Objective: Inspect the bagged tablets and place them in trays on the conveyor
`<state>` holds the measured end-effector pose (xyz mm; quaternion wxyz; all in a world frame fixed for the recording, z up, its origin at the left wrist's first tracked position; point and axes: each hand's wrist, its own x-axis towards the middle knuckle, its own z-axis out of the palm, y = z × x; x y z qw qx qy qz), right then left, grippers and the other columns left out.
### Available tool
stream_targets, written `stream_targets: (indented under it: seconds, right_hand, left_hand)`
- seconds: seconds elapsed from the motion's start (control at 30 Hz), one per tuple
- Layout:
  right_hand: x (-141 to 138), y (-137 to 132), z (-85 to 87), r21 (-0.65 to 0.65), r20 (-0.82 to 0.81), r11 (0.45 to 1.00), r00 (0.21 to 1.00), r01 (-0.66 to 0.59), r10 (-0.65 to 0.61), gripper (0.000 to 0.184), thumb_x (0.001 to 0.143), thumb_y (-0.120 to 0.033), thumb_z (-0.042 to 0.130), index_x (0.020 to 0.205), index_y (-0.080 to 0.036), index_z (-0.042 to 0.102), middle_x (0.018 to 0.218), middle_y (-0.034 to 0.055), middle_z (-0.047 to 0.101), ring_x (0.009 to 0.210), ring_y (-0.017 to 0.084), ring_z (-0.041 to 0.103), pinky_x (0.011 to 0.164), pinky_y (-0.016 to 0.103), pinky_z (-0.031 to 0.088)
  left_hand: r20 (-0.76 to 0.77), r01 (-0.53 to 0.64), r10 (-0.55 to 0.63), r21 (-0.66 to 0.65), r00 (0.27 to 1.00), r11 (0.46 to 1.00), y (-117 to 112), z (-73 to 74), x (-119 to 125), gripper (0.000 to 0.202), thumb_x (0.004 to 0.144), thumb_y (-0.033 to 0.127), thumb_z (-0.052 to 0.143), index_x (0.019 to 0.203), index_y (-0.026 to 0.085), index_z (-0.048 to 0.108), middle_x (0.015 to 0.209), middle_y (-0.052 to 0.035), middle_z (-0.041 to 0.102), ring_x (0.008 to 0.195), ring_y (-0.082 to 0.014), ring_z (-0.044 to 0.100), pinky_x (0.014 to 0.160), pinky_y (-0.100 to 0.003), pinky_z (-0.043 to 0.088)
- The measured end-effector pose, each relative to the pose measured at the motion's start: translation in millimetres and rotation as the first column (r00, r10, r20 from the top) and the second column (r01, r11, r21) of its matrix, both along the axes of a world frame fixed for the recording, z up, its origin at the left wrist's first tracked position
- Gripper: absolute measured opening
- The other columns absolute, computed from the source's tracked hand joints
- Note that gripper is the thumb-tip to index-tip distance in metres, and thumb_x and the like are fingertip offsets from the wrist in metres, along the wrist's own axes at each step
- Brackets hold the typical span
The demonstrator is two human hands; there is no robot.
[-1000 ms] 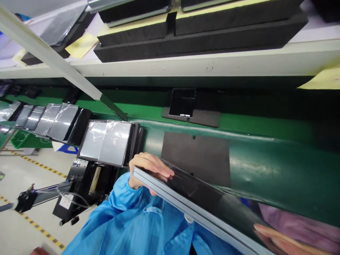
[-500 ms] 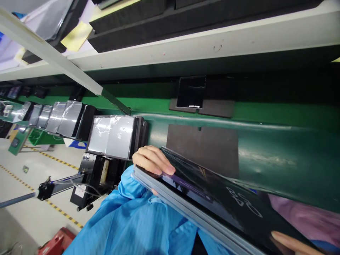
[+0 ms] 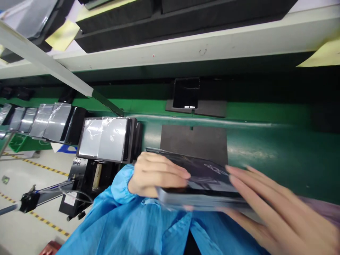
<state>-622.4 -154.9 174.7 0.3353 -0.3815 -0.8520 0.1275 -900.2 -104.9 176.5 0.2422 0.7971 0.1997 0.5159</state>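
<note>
A glossy black-screened tablet (image 3: 196, 170) with silver sides and white handwriting on its face is held tilted in front of my blue smock (image 3: 148, 226). My left hand (image 3: 158, 173) grips its left end, fingers flat over the screen and a fingertip showing underneath. At the right end my right hand (image 3: 278, 209), smeared by motion, has fingers on top and its thumb below the edge. Behind the tablet a dark grey foam mat (image 3: 196, 138) lies on the green bench. Farther back, a black panel (image 3: 186, 92) with two small white labels rests on another dark mat (image 3: 212, 106).
Film-covered grey panels (image 3: 113, 138) in black trays stand to the left, with more stacks (image 3: 57, 122) beyond. A white shelf edge (image 3: 186, 47) crosses above, with a post (image 3: 53, 65) slanting down. A black machine (image 3: 79, 187) stands lower left.
The tablet has swung level, its right end coming up and inward. My right hand has come into fuller view with it, and my left hand now reaches farther over the screen.
</note>
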Motion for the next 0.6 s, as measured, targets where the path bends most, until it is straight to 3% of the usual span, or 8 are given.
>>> stream_targets:
  seconds: [0.07,0.17,0.27,0.33,0.4,0.47,0.53,0.6]
  right_hand:
    - [-22,12,-7.1,-0.021,-0.079,0.995,0.993,-0.093,0.091,0.055,0.099,-0.016,0.057,0.153,-0.01,0.048,0.131,0.0132,0.067,0.126,0.024,0.061,0.119,0.035,0.042]
    - [-41,17,-27.7,-0.111,-0.374,0.987,0.925,-0.117,0.068,0.043,0.1,-0.016,0.054,0.142,-0.015,0.059,0.113,0.0103,0.071,0.108,0.022,0.068,0.092,0.034,0.058]
    - [-42,16,-45.3,-0.1,-0.535,0.987,0.843,-0.128,0.055,0.034,0.104,-0.022,0.048,0.133,-0.02,0.066,0.105,0.0093,0.073,0.101,0.023,0.071,0.086,0.039,0.061]
    - [-37,15,-53.5,-0.122,-0.616,0.982,0.787,-0.141,0.036,0.033,0.107,-0.025,0.045,0.13,-0.023,0.068,0.103,0.008,0.075,0.099,0.022,0.072,0.087,0.04,0.061]
    - [-30,15,-60.3,-0.145,-0.654,0.979,0.756,-0.141,0.012,0.032,0.106,-0.024,0.047,0.129,-0.026,0.069,0.103,0.0064,0.076,0.099,0.02,0.073,0.093,0.041,0.06]
    - [-22,16,-65.8,-0.122,-0.639,0.979,0.768,-0.163,0.048,0.032,0.105,-0.022,0.051,0.131,-0.028,0.068,0.103,0.0053,0.076,0.098,0.02,0.074,0.096,0.043,0.06]
    - [-14,19,-68.9,-0.099,-0.591,0.973,0.799,-0.206,0.109,0.035,0.104,-0.02,0.052,0.135,-0.03,0.065,0.104,0.0058,0.077,0.097,0.021,0.075,0.094,0.044,0.061]
    - [-7,23,-69.1,-0.091,-0.563,0.963,0.81,-0.256,0.162,0.037,0.104,-0.022,0.052,0.138,-0.031,0.063,0.104,0.0068,0.077,0.096,0.022,0.076,0.086,0.043,0.064]
  left_hand:
    - [-0.213,0.013,0.017,0.14,0.977,0.99,-3,11.7,18,0.019,0.099,0.018,0.06,0.085,0.014,0.072,0.091,-0.0076,0.081,0.088,-0.0178,0.078,0.077,-0.023,0.064]
    - [-0.353,-0.031,0.141,0.301,0.925,0.953,-4,23.4,32,0.02,0.095,0.013,0.063,0.077,0.017,0.071,0.084,-0.0014,0.08,0.084,-0.0162,0.077,0.081,-0.025,0.061]
    - [-0.432,-0.141,0.236,0.24,0.87,0.961,-5,21.3,15,0.013,0.099,0.022,0.063,0.102,0.016,0.075,0.11,-0.0048,0.079,0.114,-0.022,0.071,0.113,-0.04,0.049]
    - [-0.453,-0.249,0.258,0.08,0.853,0.965,-5,10.5,-4,0.034,0.098,0.037,0.066,0.124,0.015,0.069,0.131,-0.0121,0.071,0.133,-0.0274,0.06,0.124,-0.051,0.033]
    - [-0.326,-0.244,0.179,-0.17,0.928,0.955,-6,-4.9,-18,0.041,0.096,0.045,0.066,0.126,0.017,0.068,0.125,-0.0138,0.074,0.127,-0.0284,0.064,0.124,-0.056,0.032]
    - [-0.083,-0.108,0.084,-0.35,0.993,0.931,-8,-19.9,-21,0.026,0.097,0.038,0.067,0.114,0.019,0.072,0.103,-0.0085,0.08,0.107,-0.0262,0.074,0.121,-0.058,0.037]
    - [0.065,-0.027,0.056,-0.38,0.996,0.924,-11,-30.6,-16,0.013,0.098,0.029,0.066,0.106,0.021,0.073,0.092,-0.0055,0.08,0.094,-0.0247,0.077,0.118,-0.059,0.04]
    - [0.081,-0.033,0.065,-0.349,0.995,0.936,-14,-35.3,-8,0.012,0.096,0.023,0.068,0.107,0.022,0.074,0.093,-0.0057,0.081,0.091,-0.0246,0.078,0.116,-0.06,0.041]
